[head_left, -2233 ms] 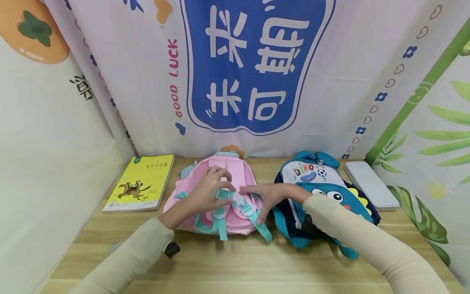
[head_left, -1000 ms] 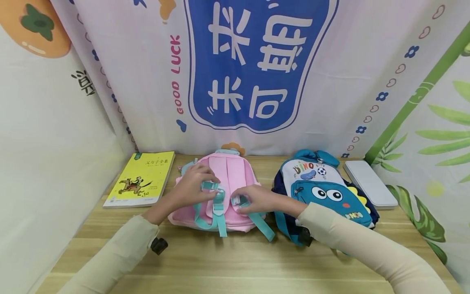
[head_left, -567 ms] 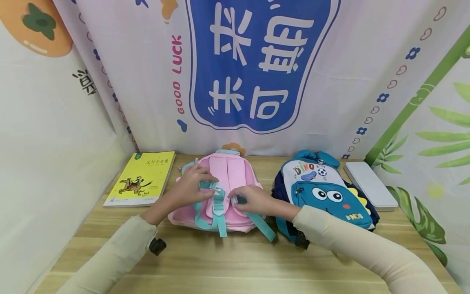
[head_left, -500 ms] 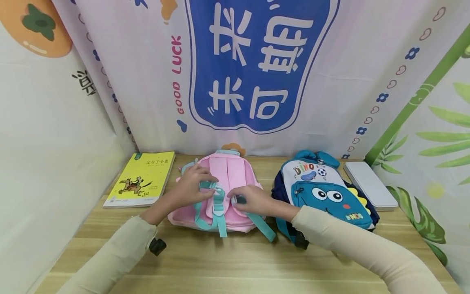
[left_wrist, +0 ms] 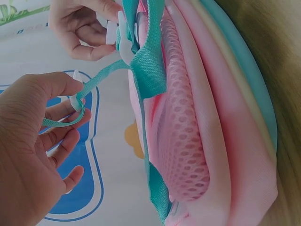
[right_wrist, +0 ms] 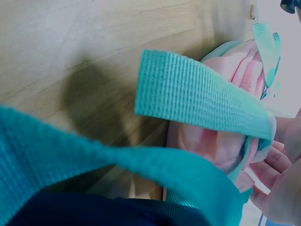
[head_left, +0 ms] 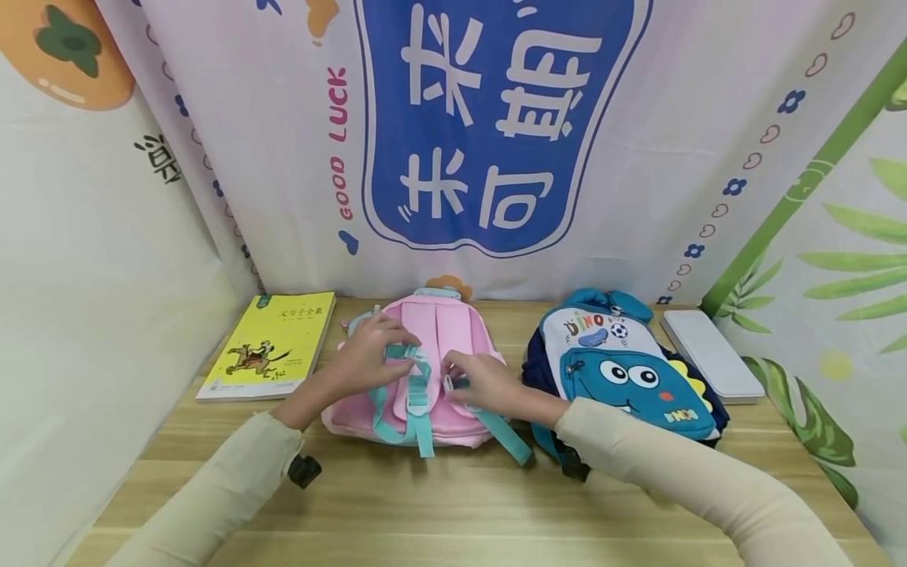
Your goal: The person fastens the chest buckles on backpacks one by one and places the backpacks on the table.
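Plain cream long sleeves [head_left: 212, 490] with creased cuffs [head_left: 278, 439], small black block [head_left: 305, 471] beside each.

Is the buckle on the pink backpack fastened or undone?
Undone: the left hand and right hand hold separate white buckle halves, visibly apart.

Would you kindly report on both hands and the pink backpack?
Left hand, right hand: each pinching a white buckle piece. Pink backpack lying straps-up. Dinosaur backpack alongside, not between hands.
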A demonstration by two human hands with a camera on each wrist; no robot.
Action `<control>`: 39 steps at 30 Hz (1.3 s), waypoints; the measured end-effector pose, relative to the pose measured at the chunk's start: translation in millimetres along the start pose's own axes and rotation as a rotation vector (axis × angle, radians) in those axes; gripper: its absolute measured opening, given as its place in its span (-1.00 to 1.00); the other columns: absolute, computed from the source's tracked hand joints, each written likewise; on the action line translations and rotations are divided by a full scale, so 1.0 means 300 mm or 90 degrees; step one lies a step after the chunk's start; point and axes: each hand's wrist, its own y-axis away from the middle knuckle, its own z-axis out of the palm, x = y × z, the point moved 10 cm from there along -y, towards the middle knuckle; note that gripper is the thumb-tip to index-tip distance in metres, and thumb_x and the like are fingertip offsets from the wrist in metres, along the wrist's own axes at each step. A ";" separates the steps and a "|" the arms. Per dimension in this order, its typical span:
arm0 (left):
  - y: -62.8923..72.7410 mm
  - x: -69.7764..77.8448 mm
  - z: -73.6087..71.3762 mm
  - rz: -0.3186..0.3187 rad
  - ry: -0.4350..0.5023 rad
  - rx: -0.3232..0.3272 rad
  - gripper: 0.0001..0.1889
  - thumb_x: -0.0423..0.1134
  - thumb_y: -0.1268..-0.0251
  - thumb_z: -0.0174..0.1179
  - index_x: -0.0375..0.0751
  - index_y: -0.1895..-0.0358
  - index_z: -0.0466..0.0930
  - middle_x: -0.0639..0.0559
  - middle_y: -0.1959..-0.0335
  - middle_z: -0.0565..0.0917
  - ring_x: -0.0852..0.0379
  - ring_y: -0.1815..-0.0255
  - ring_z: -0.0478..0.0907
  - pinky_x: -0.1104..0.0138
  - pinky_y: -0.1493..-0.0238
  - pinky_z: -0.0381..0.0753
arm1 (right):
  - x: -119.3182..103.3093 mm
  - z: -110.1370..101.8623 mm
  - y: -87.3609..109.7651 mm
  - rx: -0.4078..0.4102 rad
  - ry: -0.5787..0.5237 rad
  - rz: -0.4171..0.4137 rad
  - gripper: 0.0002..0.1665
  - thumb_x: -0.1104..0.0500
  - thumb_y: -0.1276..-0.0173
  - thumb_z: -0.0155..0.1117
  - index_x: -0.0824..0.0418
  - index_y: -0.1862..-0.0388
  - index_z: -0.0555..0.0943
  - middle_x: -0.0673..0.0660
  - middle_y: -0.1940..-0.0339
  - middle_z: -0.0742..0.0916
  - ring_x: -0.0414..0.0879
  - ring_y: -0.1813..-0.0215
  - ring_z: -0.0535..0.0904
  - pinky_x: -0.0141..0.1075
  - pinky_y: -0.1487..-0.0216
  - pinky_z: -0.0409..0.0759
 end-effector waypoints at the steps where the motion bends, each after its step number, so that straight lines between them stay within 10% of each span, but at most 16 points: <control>1: 0.000 0.000 -0.001 0.000 0.000 0.000 -0.75 -0.21 -0.14 0.47 -0.13 0.10 0.79 -0.03 0.09 0.79 -0.06 -0.11 0.57 -0.24 -0.53 0.15 | 0.000 0.000 0.000 0.002 -0.002 0.001 -0.68 0.26 -0.28 0.49 0.16 0.05 0.58 0.12 0.07 0.81 -0.03 -0.04 0.76 -0.16 -0.09 0.70; 15: 0.004 -0.022 -0.060 -0.013 0.011 0.020 -0.79 -0.19 -0.07 0.44 -0.13 0.20 0.78 0.03 0.21 0.79 0.02 0.10 0.49 0.12 0.10 0.49 | -0.001 0.015 -0.009 -0.008 0.001 0.003 -0.75 0.28 -0.29 0.46 0.13 0.06 0.72 0.00 0.19 0.80 -0.13 0.05 0.70 -0.19 -0.07 0.68; 30: 0.020 -0.053 -0.059 -0.021 0.020 0.037 -0.83 -0.19 -0.05 0.46 -0.12 0.27 0.78 0.05 0.24 0.79 0.03 0.10 0.48 0.17 0.10 0.47 | -0.013 0.047 -0.021 -0.061 -0.008 -0.050 -0.60 0.33 -0.38 0.37 0.29 -0.20 0.68 0.12 0.03 0.80 -0.07 -0.04 0.67 -0.19 -0.17 0.64; 39: 0.037 -0.066 -0.037 -0.031 0.032 0.023 -0.83 -0.20 -0.08 0.45 -0.10 0.23 0.77 0.06 0.23 0.79 -0.04 -0.01 0.51 -0.10 -0.11 0.47 | -0.040 0.066 -0.008 -0.055 0.104 -0.088 -0.55 0.29 -0.42 0.32 0.19 -0.28 0.64 0.14 0.02 0.73 -0.04 -0.03 0.57 -0.29 -0.03 0.57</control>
